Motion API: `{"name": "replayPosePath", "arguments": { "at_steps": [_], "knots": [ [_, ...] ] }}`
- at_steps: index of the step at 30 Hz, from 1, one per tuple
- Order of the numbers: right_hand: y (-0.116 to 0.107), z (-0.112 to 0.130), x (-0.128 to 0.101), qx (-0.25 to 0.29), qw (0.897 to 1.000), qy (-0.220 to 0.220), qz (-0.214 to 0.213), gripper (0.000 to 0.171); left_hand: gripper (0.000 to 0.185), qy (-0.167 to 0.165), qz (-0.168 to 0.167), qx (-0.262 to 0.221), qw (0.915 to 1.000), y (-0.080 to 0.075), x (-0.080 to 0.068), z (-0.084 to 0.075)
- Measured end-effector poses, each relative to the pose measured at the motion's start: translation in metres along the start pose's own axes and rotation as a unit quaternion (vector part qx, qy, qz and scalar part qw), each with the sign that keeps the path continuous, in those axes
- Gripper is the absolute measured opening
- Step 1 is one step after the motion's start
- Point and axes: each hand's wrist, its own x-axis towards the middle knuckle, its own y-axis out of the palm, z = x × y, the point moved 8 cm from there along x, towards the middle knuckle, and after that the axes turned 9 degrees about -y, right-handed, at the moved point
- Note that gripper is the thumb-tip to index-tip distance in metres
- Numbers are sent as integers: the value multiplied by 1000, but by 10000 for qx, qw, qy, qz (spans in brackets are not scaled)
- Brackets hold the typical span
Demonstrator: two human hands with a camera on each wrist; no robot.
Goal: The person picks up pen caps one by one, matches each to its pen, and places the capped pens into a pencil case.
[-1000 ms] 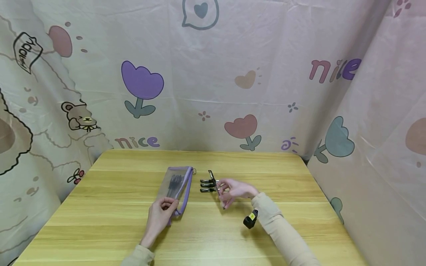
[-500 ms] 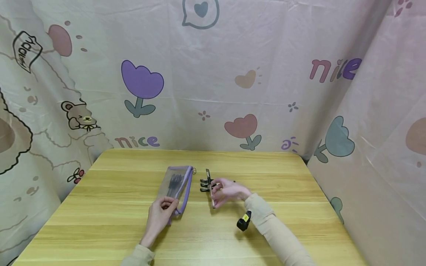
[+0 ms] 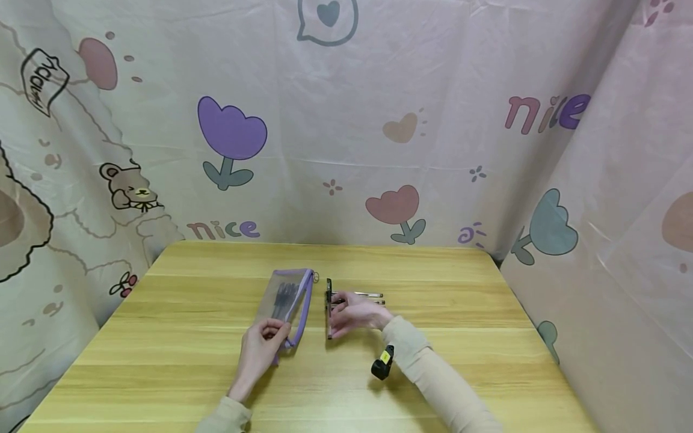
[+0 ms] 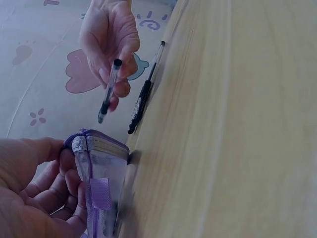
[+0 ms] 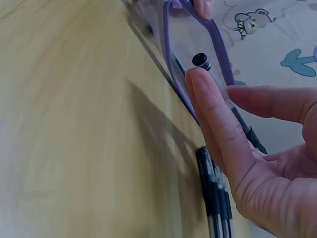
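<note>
So a pen [image 3: 328, 308] is pinched in the right hand [image 3: 354, 313], just right of centre in the head view, and it's been carried leftward over the last second, from above the spare pens [image 3: 361, 295] toward the purple pencil case [image 3: 287, 299]. The case's near end is gripped by the left hand [image 3: 260, 352], which hasn't budged. In the left wrist view the pen [image 4: 109, 92] is seen hanging above the case's mouth [image 4: 94, 148], not touching it yet. Looks like loading is underway: some pens are already seen inside, a few are left on the table [image 3: 433, 276].
</note>
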Motion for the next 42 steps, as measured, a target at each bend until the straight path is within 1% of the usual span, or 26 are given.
{"name": "replayPosePath", "arguments": {
  "at_steps": [3, 7, 10, 13, 18, 28, 35, 42],
  "knots": [
    [5, -1, 4, 68, 10000, 17, -9, 71, 15, -18, -14, 16, 10000, 0, 1, 0],
    [11, -1, 12, 371, 9993, 27, -88, 72, 16, -46, 15, 24, 10000, 1, 0, 0],
    [15, -1, 20, 640, 9977, 47, -218, 71, 18, -70, 45, 12, 10000, 1, 0, -1],
    [18, -1, 28, 734, 9967, 64, -348, 69, 18, -90, 43, -6, 10000, 1, -1, -1],
    [25, -1, 38, 724, 9965, 38, -415, 65, 16, -148, 6, -80, 9999, 2, 1, 0],
    [40, 1, 52, 630, 9961, -85, -606, 71, 16, -79, -16, -33, 10000, 3, 1, -1],
    [46, -1, 62, 662, 9936, -5, -917, 77, 16, -46, -40, -88, 9999, 2, 1, -2],
    [52, 1, 69, 581, 9943, -143, -880, 71, 15, 5, -62, -242, 9997, 2, 0, -5]
  ]
}}
